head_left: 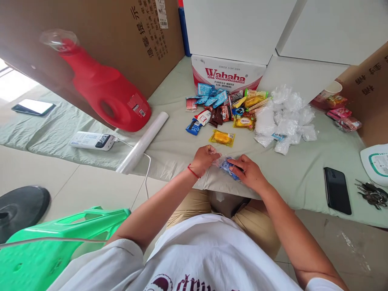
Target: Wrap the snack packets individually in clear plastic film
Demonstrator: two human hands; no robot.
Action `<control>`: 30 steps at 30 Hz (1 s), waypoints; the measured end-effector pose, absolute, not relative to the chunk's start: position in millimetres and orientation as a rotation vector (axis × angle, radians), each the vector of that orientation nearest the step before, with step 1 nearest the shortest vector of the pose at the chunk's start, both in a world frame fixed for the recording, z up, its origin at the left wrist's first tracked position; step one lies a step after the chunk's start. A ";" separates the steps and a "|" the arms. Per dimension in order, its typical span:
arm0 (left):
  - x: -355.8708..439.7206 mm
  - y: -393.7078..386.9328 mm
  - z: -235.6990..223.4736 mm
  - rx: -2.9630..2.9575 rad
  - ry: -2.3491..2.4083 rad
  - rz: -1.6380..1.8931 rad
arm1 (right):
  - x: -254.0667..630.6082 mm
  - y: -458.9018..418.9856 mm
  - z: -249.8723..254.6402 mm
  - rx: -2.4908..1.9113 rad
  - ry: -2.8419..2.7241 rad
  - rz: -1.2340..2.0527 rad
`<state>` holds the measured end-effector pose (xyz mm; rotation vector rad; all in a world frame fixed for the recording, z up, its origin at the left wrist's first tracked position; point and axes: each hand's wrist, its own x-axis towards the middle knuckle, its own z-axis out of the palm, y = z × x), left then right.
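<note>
At the near edge of the table, my left hand (203, 161) pinches the end of some clear plastic film (217, 160). The film runs to a blue snack packet (228, 167), which my right hand (251, 173) grips with its fingers over the top. The underside of the packet is hidden. Just beyond my hands lies a yellow snack pack (222, 138). Further back sits a pile of small packets, with light blue sachets (212, 95) at its left. Beside it on the right is a heap of plastic-wrapped bundles (289, 117).
At left are a roll of film (143, 142), a power bank (92, 140) with a cable and a big red bottle (112, 95). A Wahaba-style printed carton (227, 74) stands behind. At right lie a black phone (337, 190) and keys (372, 193). A green stool (45, 246) stands below left.
</note>
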<state>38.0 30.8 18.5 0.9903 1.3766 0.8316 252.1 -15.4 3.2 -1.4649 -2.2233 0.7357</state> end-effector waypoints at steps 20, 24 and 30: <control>81.4 -1.5 21.1 1.956 1.617 0.493 | 301.9 -70.8 -18.6 -1.828 -2.031 0.527; 83.4 5.0 15.7 1.765 1.706 0.491 | 292.3 -92.9 -15.0 -1.821 -1.950 0.530; 82.7 6.0 9.4 1.795 1.646 0.405 | 267.7 -101.4 -15.2 -2.024 -1.875 0.437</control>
